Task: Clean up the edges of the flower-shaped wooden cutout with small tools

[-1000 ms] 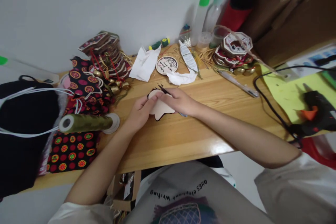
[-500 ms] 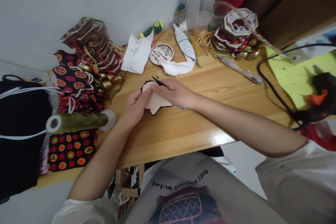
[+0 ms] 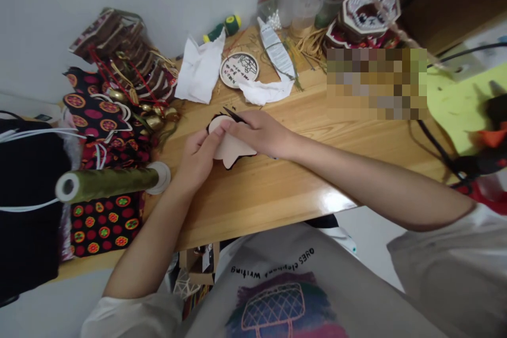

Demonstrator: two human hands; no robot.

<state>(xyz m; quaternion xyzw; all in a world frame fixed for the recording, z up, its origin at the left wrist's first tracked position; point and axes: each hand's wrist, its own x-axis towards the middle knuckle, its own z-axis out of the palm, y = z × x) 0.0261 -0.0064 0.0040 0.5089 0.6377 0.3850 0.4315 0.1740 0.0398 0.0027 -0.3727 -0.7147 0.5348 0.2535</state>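
Both hands are meeting over a pale wooden cutout (image 3: 233, 149) with a dark edge, lying flat at the middle of the wooden table (image 3: 277, 190).

The left hand (image 3: 198, 156) is lying on the cutout's left side, fingers together and curled, thumb tip bearing on the upper rim; it seems to be pinning the piece so it cannot slide.

The right hand (image 3: 259, 134) is closing around a thin dark pointed tool (image 3: 233, 114), whose tip is sticking out to the far left at the cutout's top edge. The grip is low and close to the tip, probably for control along the rim. Whether the tip is touching the piece cannot be told.

Left of the hands, a green ribbon spool (image 3: 106, 183) is lying on its side over patterned red-and-black fabric (image 3: 103, 222). At the far side, crumpled white tissue (image 3: 198, 71) and a round printed disc (image 3: 239, 69) are resting, well apart from the work. A black glue gun (image 3: 491, 132) is sitting at the far right.
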